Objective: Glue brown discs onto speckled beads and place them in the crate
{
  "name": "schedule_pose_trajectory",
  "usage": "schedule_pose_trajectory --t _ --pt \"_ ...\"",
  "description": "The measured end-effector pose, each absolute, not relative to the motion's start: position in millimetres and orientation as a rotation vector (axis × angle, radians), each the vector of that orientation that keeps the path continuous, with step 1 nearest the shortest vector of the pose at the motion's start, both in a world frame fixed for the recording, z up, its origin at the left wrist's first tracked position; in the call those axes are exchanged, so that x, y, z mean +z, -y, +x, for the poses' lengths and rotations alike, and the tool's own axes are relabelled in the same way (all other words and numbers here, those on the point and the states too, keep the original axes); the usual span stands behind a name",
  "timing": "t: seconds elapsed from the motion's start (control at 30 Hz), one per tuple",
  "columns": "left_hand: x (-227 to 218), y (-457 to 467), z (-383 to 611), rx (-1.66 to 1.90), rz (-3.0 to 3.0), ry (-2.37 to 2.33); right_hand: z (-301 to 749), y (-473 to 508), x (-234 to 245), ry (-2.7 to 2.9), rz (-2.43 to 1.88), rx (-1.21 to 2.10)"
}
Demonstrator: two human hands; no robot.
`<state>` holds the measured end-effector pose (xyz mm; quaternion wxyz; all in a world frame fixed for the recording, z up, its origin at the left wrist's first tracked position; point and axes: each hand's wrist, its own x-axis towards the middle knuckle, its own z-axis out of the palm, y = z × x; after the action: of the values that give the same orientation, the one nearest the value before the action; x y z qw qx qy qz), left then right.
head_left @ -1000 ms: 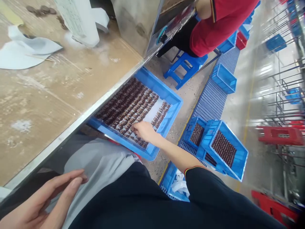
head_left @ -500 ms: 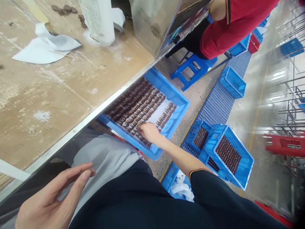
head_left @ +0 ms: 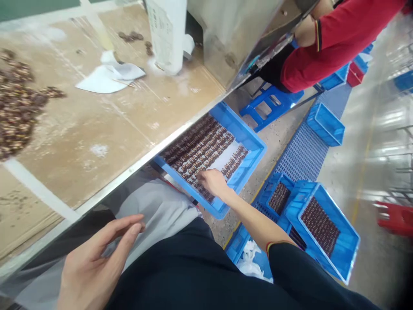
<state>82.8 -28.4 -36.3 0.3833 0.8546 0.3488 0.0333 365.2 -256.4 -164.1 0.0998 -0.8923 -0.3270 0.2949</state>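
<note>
Item: blue crate point(head_left: 255, 144), under the table edge, holding rows of small brown parts point(head_left: 196, 148).
Fill: most rows laid; one bare white strip point(head_left: 226, 158) left open near the far side.
My right hand point(head_left: 213, 181): fingertips down on the near rows, curled; I cannot tell whether a part is pinched.
My left hand point(head_left: 93, 262): spread, empty, over the grey cloth point(head_left: 155, 211) on my lap.
Loose heap point(head_left: 16, 112) on the table point(head_left: 106, 129): unsorted, apparently left to do.
</note>
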Motion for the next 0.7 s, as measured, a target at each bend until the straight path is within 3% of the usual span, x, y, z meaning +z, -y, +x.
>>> schedule_pose_trajectory --t 0.17,0.3,0.37,0.5,0.7 --pt "-34 32 78 0.16 2.017 -0.809 368 241 -107 0.903 -2.473 0.593" --pt "-29 34 76 0.303 1.963 -0.771 361 171 -47 0.807 -1.944 0.286" --pt "-26 35 70 0.331 1.947 -0.782 354 115 -25 0.929 -1.747 0.301" --pt "-18 34 41 0.382 1.893 -0.882 339 -7 -12 1.396 -1.624 0.489" --pt "-17 31 -37 0.517 1.801 -1.255 312 -102 -13 1.856 -1.875 0.366"
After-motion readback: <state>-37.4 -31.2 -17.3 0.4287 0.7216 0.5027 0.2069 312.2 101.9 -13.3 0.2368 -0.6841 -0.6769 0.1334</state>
